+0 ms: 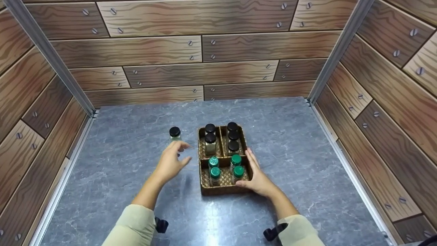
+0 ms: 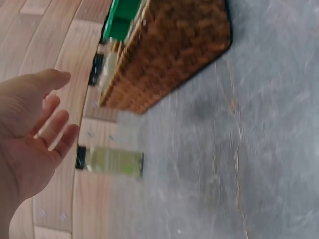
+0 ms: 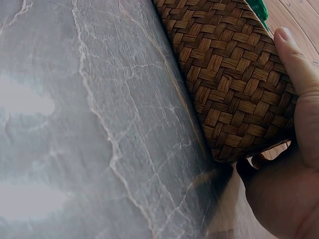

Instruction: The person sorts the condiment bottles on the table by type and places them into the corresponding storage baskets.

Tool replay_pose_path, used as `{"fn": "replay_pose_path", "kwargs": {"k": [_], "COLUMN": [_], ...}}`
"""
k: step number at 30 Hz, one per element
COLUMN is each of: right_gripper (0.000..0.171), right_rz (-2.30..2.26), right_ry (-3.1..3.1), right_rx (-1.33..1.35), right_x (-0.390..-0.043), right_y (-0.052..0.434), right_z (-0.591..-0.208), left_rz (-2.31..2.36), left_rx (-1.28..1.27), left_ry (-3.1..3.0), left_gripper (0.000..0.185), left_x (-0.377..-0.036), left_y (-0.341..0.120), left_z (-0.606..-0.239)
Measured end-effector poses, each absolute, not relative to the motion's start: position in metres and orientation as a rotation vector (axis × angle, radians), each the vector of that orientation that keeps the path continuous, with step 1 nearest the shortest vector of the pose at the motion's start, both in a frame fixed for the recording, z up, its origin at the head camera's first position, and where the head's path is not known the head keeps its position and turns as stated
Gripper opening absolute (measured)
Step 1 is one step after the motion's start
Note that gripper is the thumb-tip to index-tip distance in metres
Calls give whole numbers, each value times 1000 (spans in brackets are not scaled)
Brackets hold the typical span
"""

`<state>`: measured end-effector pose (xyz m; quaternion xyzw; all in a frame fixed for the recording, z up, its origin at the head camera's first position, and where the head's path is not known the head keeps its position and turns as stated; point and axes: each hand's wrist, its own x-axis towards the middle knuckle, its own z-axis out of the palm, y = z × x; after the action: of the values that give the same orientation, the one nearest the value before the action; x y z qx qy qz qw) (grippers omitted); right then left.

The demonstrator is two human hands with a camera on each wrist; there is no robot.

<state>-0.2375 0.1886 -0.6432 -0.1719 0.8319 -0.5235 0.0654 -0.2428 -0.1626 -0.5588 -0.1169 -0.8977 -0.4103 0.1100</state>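
A woven basket (image 1: 222,189) with three compartments stands mid-table. Its two rear compartments hold several black-lidded jars (image 1: 233,136); the front one holds several green-lidded jars (image 1: 215,172). One more black-lidded jar (image 1: 174,134) stands alone on the table left of the basket, seen lying sideways in the left wrist view (image 2: 112,162). My left hand (image 1: 174,157) hovers open just short of this jar, fingers spread (image 2: 35,129), touching nothing. My right hand (image 1: 254,172) rests flat against the basket's right side, its thumb (image 3: 294,59) lying along the basket's wall (image 3: 229,84).
The grey marble-patterned tabletop (image 1: 290,143) is enclosed by wood-plank walls (image 1: 205,51) at the back and both sides. Metal posts stand at the two rear corners. The basket's wall (image 2: 169,55) and a green lid (image 2: 122,20) appear in the left wrist view.
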Motion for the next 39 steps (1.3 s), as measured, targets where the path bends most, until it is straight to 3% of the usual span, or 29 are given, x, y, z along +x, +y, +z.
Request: {"fn": "replay_pose_path", "kwargs": {"k": [19, 39], "right_gripper": [127, 130], "right_rz": [-1589, -1524], "right_ry": [2478, 2507], "right_rx": [-522, -501], "right_x": [-238, -237], "right_y": [190, 190], "right_z": [-642, -642], "left_rz": [-1390, -1300], "left_rx": [53, 15], "left_ry": [-2580, -2717], "left_gripper": [50, 60], "left_x": [-293, -325], "left_y": [-213, -210], "left_z": [-586, -569]}}
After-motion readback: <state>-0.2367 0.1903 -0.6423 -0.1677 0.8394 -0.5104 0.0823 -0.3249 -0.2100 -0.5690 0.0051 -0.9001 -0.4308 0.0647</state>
